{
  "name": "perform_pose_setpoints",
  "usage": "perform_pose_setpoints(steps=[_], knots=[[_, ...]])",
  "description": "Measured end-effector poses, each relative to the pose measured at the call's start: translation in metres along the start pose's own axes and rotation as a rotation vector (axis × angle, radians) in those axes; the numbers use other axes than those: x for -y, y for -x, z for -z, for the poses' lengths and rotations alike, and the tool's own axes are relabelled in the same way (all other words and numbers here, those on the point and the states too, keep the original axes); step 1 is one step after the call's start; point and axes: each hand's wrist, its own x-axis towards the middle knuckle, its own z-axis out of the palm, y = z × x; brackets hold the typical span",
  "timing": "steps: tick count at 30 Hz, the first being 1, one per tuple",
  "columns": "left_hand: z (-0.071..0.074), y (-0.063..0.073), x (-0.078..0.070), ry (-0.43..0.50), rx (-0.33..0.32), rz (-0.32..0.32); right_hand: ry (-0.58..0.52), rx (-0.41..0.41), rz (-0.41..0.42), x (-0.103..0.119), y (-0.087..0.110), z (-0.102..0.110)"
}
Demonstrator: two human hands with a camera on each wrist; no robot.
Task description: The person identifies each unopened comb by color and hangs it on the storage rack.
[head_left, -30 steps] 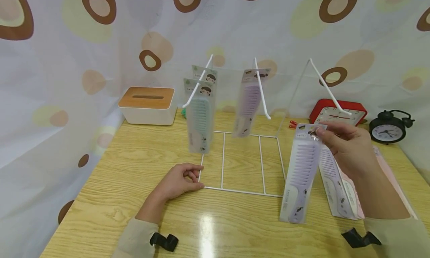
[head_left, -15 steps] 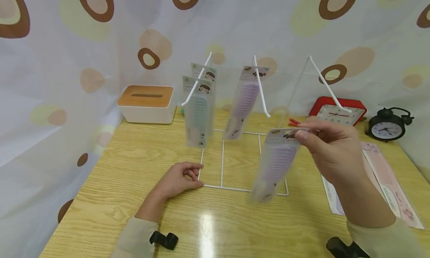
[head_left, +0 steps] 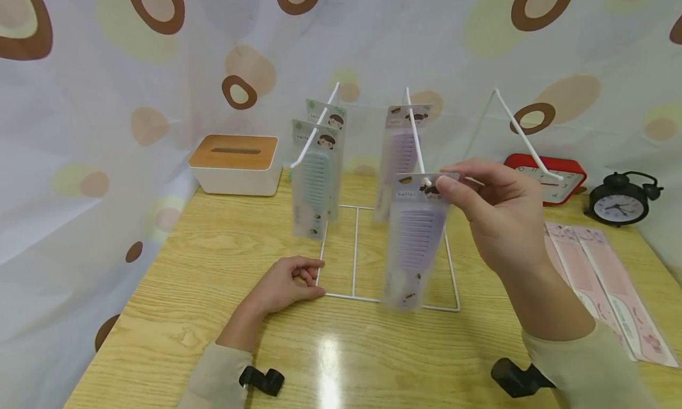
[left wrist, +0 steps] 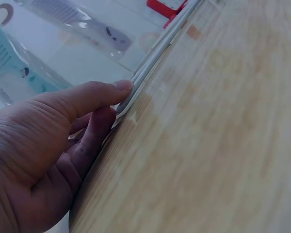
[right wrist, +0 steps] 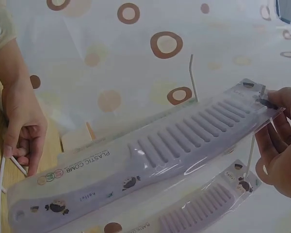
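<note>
While the left hand [head_left: 285, 287] pinches a base corner of the white wire rack [head_left: 355, 252], head view: right hand [head_left: 495, 213], thumb and fingers clamped on the header of a clear packet [head_left: 393, 279] containing one lilac comb [head_left: 418, 234], at the tip of the middle prong [head_left: 414, 131]. Second lilac packet [head_left: 398, 151], same prong. Two mint packets [head_left: 313, 178], left prong. Pink packets [head_left: 613, 290], flat, right. White box [head_left: 229, 181], slotted lid, contents hidden. Left wrist view: thumb and finger on the rack's rod. Right wrist view: whole comb inside its packet.
</note>
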Motion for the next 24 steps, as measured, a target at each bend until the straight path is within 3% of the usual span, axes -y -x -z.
perform_pose_setpoints(steps=[6,9,16,24], knots=[[-0.001,0.001,-0.001,-0.007,-0.001,-0.003,0.208,-0.154,-0.129,-0.007,-0.012,0.001],[0.0,0.002,0.0,-0.013,-0.001,0.003,0.255,-0.204,-0.189,-0.014,-0.025,0.005],[0.001,0.002,0.001,0.003,0.003,0.008,0.228,-0.235,-0.233,-0.032,-0.054,0.013],[-0.001,0.002,-0.001,-0.009,-0.004,0.009,0.158,-0.209,-0.238,-0.036,-0.06,0.02]])
